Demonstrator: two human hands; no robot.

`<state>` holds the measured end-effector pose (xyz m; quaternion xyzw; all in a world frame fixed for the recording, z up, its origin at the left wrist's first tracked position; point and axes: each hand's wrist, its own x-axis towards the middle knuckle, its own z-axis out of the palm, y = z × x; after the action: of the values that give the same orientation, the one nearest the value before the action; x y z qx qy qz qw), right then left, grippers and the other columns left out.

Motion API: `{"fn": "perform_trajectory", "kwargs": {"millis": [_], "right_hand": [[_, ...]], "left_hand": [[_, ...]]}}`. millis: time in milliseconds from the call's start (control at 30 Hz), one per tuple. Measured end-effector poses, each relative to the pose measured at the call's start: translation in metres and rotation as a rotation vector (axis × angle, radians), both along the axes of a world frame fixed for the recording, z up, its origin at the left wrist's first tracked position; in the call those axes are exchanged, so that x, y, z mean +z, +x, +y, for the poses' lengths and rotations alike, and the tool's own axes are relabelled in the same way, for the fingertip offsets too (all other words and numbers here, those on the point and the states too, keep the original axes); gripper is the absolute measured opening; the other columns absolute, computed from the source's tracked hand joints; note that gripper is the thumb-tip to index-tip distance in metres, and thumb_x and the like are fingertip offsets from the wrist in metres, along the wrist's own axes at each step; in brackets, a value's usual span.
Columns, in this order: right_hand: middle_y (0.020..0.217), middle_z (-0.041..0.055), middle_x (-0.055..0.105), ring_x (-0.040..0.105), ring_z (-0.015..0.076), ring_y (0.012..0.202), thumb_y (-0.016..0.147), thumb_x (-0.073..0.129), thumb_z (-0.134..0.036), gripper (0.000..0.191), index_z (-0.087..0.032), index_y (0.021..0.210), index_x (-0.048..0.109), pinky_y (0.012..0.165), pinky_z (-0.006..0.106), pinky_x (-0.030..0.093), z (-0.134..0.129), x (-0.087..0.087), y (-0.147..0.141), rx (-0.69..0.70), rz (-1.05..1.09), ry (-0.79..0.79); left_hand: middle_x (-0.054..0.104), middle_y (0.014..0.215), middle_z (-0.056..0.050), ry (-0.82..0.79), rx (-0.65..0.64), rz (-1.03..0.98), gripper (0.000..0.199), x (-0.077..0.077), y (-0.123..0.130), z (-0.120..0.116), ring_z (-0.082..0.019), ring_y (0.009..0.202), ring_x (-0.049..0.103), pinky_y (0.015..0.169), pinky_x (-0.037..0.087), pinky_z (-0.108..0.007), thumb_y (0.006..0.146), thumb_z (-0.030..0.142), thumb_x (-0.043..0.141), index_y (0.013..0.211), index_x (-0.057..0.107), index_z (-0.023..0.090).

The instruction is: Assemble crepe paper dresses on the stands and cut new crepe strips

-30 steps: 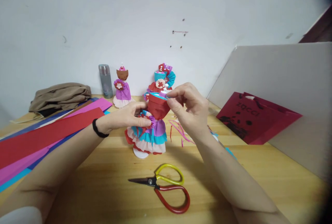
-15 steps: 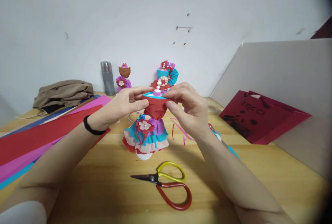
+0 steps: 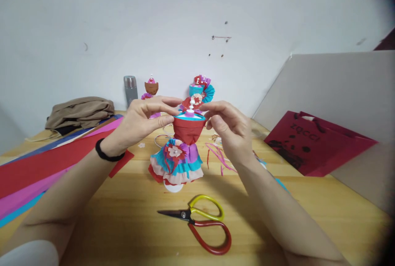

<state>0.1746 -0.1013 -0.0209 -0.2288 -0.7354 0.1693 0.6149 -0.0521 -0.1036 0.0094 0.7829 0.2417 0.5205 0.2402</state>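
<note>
Plain white wall at the back and a wooden surface below, as seen in the head view. Mid-surface, a frilly paper figure is stood upright, topped by a red cup edged in turquoise. That cup is flanked by both hands: the left hand is brought to its left edge, the right hand to its right, fingers curved. Whether anything's actually pinched can't be told, tbh. Open-handled scissors are laid nearby; coloured paper sheets are stacked off left.
</note>
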Motion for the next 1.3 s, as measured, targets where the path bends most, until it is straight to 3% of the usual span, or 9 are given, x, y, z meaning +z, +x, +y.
{"fn": "perform_trajectory", "kwargs": {"millis": [167, 333, 467, 600, 833, 967, 1167, 1300], "right_hand": [[0.124, 0.0076, 0.067, 0.062, 0.0252, 0.115, 0.088, 0.063, -0.053, 0.041, -0.028, 0.120, 0.064, 0.086, 0.041, 0.056, 0.005, -0.002, -0.001, 0.195, -0.010, -0.152], [0.124, 0.0053, 0.068, 0.061, 0.0248, 0.119, 0.088, 0.064, -0.053, 0.037, -0.029, 0.116, 0.067, 0.101, 0.043, 0.051, 0.007, -0.005, 0.000, 0.281, -0.045, -0.183], [0.128, 0.0060, 0.067, 0.060, 0.0268, 0.121, 0.085, 0.064, -0.058, 0.046, -0.031, 0.123, 0.062, 0.100, 0.045, 0.052, 0.007, -0.004, 0.000, 0.265, -0.032, -0.193], [0.131, 0.0050, 0.065, 0.059, 0.0264, 0.123, 0.086, 0.065, -0.057, 0.045, -0.031, 0.123, 0.063, 0.098, 0.044, 0.053, 0.007, -0.003, -0.001, 0.272, -0.049, -0.178], [0.123, 0.0056, 0.069, 0.063, 0.0271, 0.118, 0.084, 0.065, -0.060, 0.043, -0.030, 0.116, 0.068, 0.088, 0.041, 0.056, 0.011, -0.001, 0.007, 0.279, -0.001, -0.277], [0.112, 0.0057, 0.072, 0.068, 0.0221, 0.102, 0.089, 0.062, -0.053, 0.036, -0.028, 0.113, 0.069, 0.084, 0.039, 0.056, 0.012, 0.017, 0.011, 0.216, 0.012, -0.209], [0.099, 0.0035, 0.073, 0.065, 0.0195, 0.090, 0.090, 0.063, -0.036, 0.019, -0.027, 0.102, 0.074, 0.081, 0.038, 0.053, 0.013, 0.063, -0.002, 0.189, -0.458, 0.058], [0.084, 0.0007, 0.071, 0.063, 0.0171, 0.078, 0.083, 0.069, -0.027, 0.007, -0.025, 0.087, 0.074, 0.074, 0.035, 0.052, 0.020, 0.076, -0.008, 0.183, -0.531, 0.024]], "left_hand": [[0.075, 0.113, -0.010, -0.156, 0.006, -0.088, 0.033, -0.002, 0.005, -0.002, -0.024, 0.106, 0.071, 0.096, 0.057, -0.038, 0.082, 0.030, 0.074, 0.113, 0.074, 0.018], [0.075, 0.114, -0.010, -0.181, -0.036, -0.047, 0.031, -0.003, 0.009, -0.005, -0.026, 0.108, 0.070, 0.095, 0.057, -0.037, 0.081, 0.030, 0.075, 0.109, 0.075, 0.018], [0.073, 0.119, -0.012, -0.173, 0.077, -0.058, 0.037, -0.002, 0.012, -0.009, -0.027, 0.110, 0.068, 0.098, 0.055, -0.040, 0.082, 0.038, 0.073, 0.112, 0.074, 0.016], [0.075, 0.109, -0.011, -0.145, 0.233, -0.017, 0.040, 0.002, 0.010, -0.014, -0.026, 0.102, 0.070, 0.093, 0.056, -0.038, 0.084, 0.046, 0.069, 0.109, 0.074, 0.015], [0.076, 0.109, -0.012, -0.142, 0.277, 0.091, 0.052, 0.010, 0.002, -0.023, -0.027, 0.099, 0.071, 0.089, 0.057, -0.040, 0.086, 0.056, 0.063, 0.118, 0.071, 0.016], [0.077, 0.105, -0.010, -0.118, 0.317, 0.047, 0.047, 0.017, -0.009, -0.027, -0.027, 0.097, 0.071, 0.088, 0.058, -0.039, 0.084, 0.057, 0.066, 0.110, 0.075, 0.018], [0.078, 0.093, -0.004, -0.092, 0.309, -0.035, 0.023, 0.023, -0.017, -0.031, -0.023, 0.090, 0.073, 0.082, 0.059, -0.035, 0.084, 0.043, 0.071, 0.096, 0.078, 0.025], [0.078, 0.089, 0.000, -0.098, 0.301, -0.021, 0.013, 0.023, -0.019, -0.031, -0.021, 0.086, 0.073, 0.078, 0.060, -0.031, 0.082, 0.035, 0.073, 0.091, 0.079, 0.027]]}}
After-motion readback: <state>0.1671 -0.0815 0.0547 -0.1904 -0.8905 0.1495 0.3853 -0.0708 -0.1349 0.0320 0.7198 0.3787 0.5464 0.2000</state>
